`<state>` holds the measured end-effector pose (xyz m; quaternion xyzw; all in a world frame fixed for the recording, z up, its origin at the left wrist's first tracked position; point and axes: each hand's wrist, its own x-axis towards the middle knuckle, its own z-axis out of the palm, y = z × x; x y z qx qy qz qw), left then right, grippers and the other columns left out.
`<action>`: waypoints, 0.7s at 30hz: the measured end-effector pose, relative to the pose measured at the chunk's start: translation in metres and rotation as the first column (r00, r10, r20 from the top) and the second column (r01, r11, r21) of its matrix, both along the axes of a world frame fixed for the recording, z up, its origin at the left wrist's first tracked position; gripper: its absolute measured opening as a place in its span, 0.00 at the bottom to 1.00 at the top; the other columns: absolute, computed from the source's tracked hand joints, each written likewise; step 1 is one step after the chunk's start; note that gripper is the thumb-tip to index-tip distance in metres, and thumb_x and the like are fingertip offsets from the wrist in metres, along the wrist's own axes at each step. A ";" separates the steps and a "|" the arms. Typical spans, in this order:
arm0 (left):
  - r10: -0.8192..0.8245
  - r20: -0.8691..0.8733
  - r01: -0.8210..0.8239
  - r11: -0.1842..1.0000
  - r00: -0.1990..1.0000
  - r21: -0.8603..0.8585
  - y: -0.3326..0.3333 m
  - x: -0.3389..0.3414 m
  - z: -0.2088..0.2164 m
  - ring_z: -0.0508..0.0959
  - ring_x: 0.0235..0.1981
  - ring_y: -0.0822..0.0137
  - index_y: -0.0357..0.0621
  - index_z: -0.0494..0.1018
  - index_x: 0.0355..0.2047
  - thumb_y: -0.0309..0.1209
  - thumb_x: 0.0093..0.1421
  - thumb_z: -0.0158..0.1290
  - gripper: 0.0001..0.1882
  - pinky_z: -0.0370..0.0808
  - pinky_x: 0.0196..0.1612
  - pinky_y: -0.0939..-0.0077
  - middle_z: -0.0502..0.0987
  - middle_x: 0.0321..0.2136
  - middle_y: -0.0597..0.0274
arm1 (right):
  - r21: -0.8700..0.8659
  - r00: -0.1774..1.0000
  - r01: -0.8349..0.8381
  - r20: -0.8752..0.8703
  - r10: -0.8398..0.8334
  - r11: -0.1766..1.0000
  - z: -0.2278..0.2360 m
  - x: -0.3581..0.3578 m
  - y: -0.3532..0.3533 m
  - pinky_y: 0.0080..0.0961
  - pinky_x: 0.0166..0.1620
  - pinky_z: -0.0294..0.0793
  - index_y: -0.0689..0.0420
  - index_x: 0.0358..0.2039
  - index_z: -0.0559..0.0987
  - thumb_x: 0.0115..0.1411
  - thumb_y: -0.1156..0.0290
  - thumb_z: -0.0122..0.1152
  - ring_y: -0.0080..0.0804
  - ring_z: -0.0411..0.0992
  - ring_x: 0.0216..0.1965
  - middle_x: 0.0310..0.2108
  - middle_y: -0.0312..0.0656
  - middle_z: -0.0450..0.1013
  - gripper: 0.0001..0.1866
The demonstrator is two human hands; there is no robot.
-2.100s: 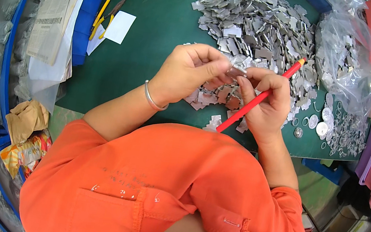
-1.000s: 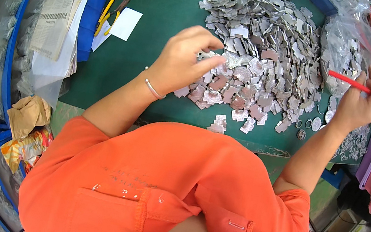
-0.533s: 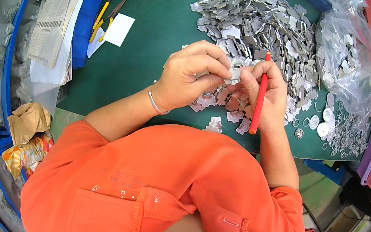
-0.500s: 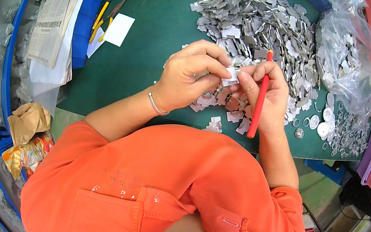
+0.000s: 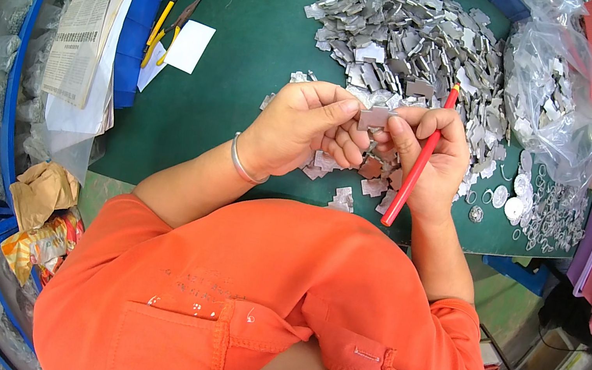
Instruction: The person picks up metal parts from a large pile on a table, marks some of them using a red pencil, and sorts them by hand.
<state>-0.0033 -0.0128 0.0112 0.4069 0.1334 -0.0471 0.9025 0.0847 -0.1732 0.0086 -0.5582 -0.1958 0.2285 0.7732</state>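
Note:
Between my two hands is a small flat grey metal piece [image 5: 376,118] with notched edges. My left hand [image 5: 307,122] pinches its left end between thumb and forefinger, the other fingers curled beneath. My right hand [image 5: 431,161] grips its right end with thumb and fingertips. Also tucked in the right hand is a red pen-like stick [image 5: 419,171], slanting with its yellowish tip up and away. Beyond my hands spreads a large heap of similar metal pieces [image 5: 393,40] on the green table [image 5: 245,49]. Several more pieces [image 5: 342,199] lie close to the near edge, partly hidden by my hands.
At the right stand a clear plastic bag [image 5: 557,96] of metal pieces and a scatter of small rings and round discs [image 5: 519,197]. Yellow-handled tools [image 5: 165,27] and a white card [image 5: 190,47] lie left, beside a blue bin [image 5: 141,31] with newspapers [image 5: 95,23].
The metal piece has been turned, showing a grey face instead of a bright one. My left hand has rolled over and dropped slightly; the red stick now leans more to the right at its top.

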 end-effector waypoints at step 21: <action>0.037 0.067 -0.038 0.999 0.997 0.010 0.001 -0.002 0.001 0.80 0.30 0.66 0.31 0.72 0.35 0.19 0.55 0.54 0.07 0.79 0.33 0.76 0.77 0.30 0.53 | 0.004 0.988 -0.022 0.152 0.021 1.000 -0.002 0.002 -0.001 0.17 0.34 0.73 0.57 0.29 0.61 0.54 0.89 0.51 0.21 0.71 0.34 0.42 0.53 0.73 0.12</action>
